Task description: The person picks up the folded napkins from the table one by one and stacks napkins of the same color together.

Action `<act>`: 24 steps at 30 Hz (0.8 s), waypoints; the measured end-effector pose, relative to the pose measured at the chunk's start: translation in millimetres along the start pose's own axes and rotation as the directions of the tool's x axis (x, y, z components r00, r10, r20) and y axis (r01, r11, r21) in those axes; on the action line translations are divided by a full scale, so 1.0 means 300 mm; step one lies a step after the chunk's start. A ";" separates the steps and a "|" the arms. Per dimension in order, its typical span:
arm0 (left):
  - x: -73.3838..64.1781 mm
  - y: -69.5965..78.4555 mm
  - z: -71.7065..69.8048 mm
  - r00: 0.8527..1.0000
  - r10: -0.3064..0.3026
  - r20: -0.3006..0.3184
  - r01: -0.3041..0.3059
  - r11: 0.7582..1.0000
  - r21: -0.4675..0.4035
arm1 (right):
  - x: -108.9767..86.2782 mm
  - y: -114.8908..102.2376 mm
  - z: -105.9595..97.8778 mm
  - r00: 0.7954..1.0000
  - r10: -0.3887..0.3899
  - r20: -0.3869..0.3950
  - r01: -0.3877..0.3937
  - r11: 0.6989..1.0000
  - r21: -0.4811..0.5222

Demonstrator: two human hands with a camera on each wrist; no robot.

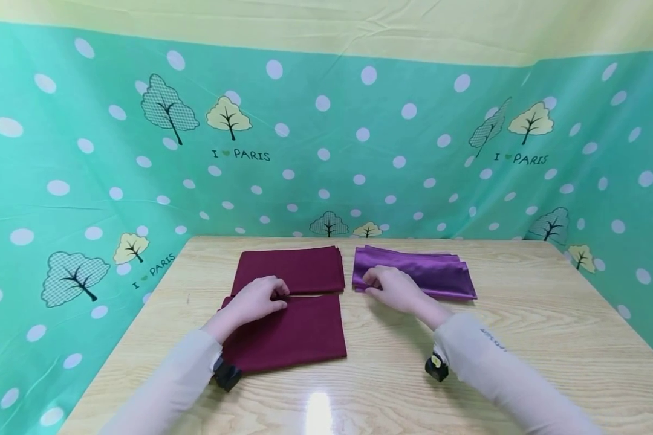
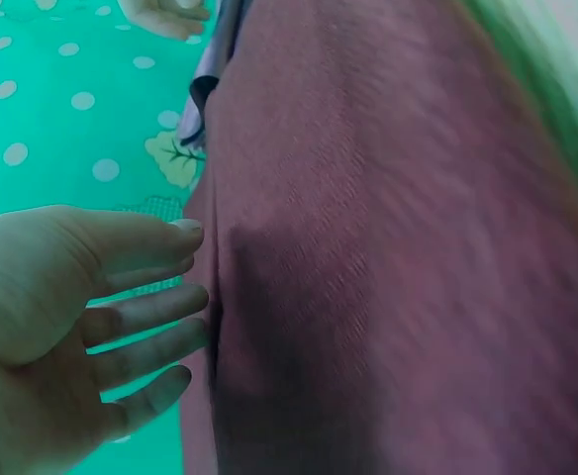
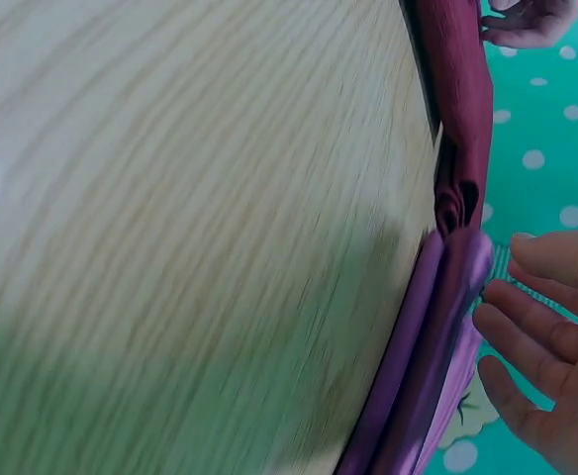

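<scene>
Two folded maroon cloths lie one behind the other on the table, the far cloth [image 1: 291, 270] and the near cloth [image 1: 299, 338]. My left hand [image 1: 258, 299] hovers over the near cloth's back left part, fingers loosely bent, with nothing in them. In the left wrist view that hand's fingers [image 2: 145, 332] are spread close over the maroon fabric. A folded shiny purple cloth [image 1: 430, 275] lies to the right. My right hand [image 1: 397, 289] is over its left part, fingers relaxed and holding nothing; in the right wrist view the fingertips come right near the folded layers.
A light wood-grain table [image 1: 533, 302] carries the cloths. Behind it and along both sides hangs a green dotted curtain [image 1: 326, 139] with tree prints. Small dark cameras sit at the left wrist [image 1: 227, 374] and the right wrist [image 1: 436, 367].
</scene>
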State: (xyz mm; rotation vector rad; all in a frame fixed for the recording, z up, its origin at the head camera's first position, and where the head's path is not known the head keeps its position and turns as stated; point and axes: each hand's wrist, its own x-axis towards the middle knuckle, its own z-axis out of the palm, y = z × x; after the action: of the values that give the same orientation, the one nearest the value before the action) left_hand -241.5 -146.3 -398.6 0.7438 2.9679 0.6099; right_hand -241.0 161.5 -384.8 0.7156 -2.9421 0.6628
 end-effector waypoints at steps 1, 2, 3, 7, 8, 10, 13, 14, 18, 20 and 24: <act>-0.009 -0.005 -0.001 1.000 0.003 0.000 -0.003 1.000 0.012 | 0.004 -0.007 0.006 1.000 -0.005 0.000 0.005 1.000 0.000; -0.017 -0.010 -0.001 1.000 0.003 0.001 -0.003 1.000 0.024 | 0.007 -0.014 0.011 1.000 -0.009 0.000 0.009 1.000 0.000; -0.027 -0.014 -0.003 1.000 0.005 0.001 -0.005 0.999 0.037 | 0.011 -0.020 0.016 1.000 -0.014 0.003 0.014 1.000 0.001; -0.061 -0.035 -0.009 1.000 0.010 -0.005 -0.010 0.997 0.076 | 0.027 -0.039 0.045 0.999 -0.053 0.001 0.053 0.999 0.001; -0.068 -0.043 -0.010 1.000 0.008 -0.007 -0.007 0.997 0.080 | 0.031 -0.045 0.051 0.998 -0.063 0.001 0.063 0.998 0.003; -0.082 -0.058 -0.010 1.000 0.002 -0.012 -0.001 0.996 0.089 | 0.039 -0.056 0.064 0.996 -0.085 0.001 0.085 0.996 0.001; -0.100 -0.078 -0.011 1.000 -0.013 -0.022 0.015 0.993 0.114 | 0.049 -0.074 0.076 0.995 -0.099 0.015 0.099 0.995 -0.001; -0.105 -0.082 -0.013 0.999 -0.018 -0.026 0.021 0.992 0.121 | 0.053 -0.079 0.079 0.995 -0.102 0.019 0.102 0.995 0.001; -0.123 -0.095 -0.022 0.999 -0.034 -0.028 0.038 0.989 0.142 | 0.067 -0.095 0.092 0.993 -0.110 0.033 0.110 0.994 0.002; -0.131 -0.101 -0.026 0.999 -0.041 -0.019 0.043 0.989 0.138 | 0.074 -0.101 0.098 0.993 -0.110 0.044 0.109 0.994 0.012; -0.144 -0.119 -0.034 0.998 -0.060 0.010 0.058 0.989 0.137 | 0.087 -0.112 0.115 0.992 -0.103 0.068 0.101 0.995 0.024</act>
State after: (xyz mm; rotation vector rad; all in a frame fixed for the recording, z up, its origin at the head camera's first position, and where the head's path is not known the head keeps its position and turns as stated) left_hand -220.5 -198.5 -405.8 0.6625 3.0309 0.3997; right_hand -247.4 109.0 -399.2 0.9020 -2.9395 0.6742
